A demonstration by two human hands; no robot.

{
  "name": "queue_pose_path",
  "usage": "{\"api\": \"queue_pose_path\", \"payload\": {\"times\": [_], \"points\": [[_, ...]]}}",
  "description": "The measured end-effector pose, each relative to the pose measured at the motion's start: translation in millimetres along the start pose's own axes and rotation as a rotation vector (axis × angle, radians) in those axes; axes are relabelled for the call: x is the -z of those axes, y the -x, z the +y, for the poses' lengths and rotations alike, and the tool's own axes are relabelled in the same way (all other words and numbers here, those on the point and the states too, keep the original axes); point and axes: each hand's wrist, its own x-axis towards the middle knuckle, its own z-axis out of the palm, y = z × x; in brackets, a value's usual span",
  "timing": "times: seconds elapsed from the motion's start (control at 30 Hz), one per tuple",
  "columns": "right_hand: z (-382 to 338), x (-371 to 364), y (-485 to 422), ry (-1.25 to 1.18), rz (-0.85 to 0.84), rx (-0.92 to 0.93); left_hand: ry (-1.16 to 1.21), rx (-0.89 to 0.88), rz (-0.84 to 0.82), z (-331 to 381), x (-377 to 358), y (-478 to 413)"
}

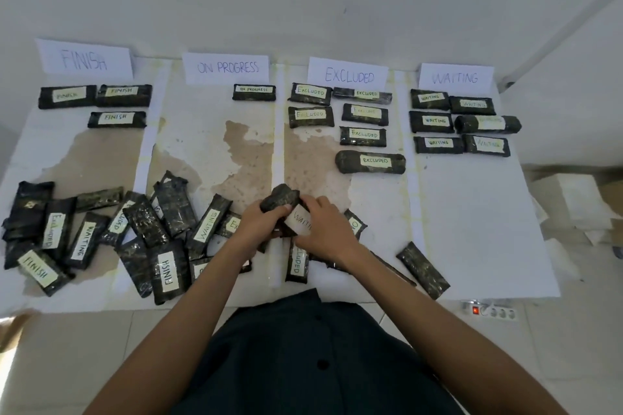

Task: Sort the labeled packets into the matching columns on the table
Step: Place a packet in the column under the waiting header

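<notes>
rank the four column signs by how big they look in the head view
1. FINISH sign, largest.
2. ON PROGRESS sign.
3. EXCLUDED sign and WAITING sign look about alike, so they are not ranked.

Table (pixel 472 212): white top, big brown worn patches at L + centre. Pale strips split it into 4 cols.

Far edge, 1 paper card per col, L to R: FINISH card (pixel 84 59), ON PROGRESS card (pixel 227 67), EXCLUDED card (pixel 349 75), WAITING card (pixel 455 77).

Lying flat just below the cards, labels up:
- FINISH packets (pixel 116 119) x3
- ON PROGRESS packet (pixel 254 92) x1
- EXCLUDED packets (pixel 362 135) x6, approx 2 per row
- WAITING packets (pixel 431 121) x6, in pairs side by side

Near edge: unsorted pile (pixel 101 236) of dark packets, overlapping, across the L cols toward centre. Labels mixed (FINISH, WAITING, EXCLUDED); some show no label.

Lone packet (pixel 423 269) at near R, angled, no label visible, apart from the pile.
</notes>
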Motion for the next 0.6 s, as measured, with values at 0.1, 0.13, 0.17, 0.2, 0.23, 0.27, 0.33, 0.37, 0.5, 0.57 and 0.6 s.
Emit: {"api": "queue_pose_path", "payload": {"times": [0.1, 0.13, 0.17, 0.2, 0.23, 0.27, 0.33, 0.37, 0.5, 0.57, 0.6], "points": [[5, 9, 12, 0.094, 0.081, 0.024, -0.026, -0.045, -0.071, 8, -9, 7], [9, 12, 15, 0.116, 0.103, 0.030, -0.043, -0.061, -0.098, 10, -13, 9], [13, 17, 18, 0.129, 0.122, 0.029, -0.066, -0.076, -0.122, 12, -17, 10], [19, 22, 21, 0.133, 0.134, 0.022, -0.094, -0.093, -0.144, 14, -21, 11], [26, 29, 24, 0.139, 0.145, 0.015, -0.127, -0.120, -0.166, 17, -26, 11], [33, 37, 27, 0.153, 0.149, 0.006, -0.173, -0.155, -0.191, 20, -30, 11], [50, 54, 32, 0.204, 0.161, -0.014, -0.297, -0.223, -0.231, 26, -40, 12], [61, 61, 35, 0.228, 0.170, -0.024, -0.360, -0.252, -0.243, 29, -45, 13], [105, 92, 43, 0.329, 0.162, -0.071, -0.538, -0.374, -0.258, 40, -74, 9], [129, 107, 43, 0.366, 0.156, -0.097, -0.611, -0.431, -0.251, 44, -93, 3], [140, 115, 42, 0.374, 0.154, -0.112, -0.644, -0.453, -0.253, 46, -103, 1]]}}
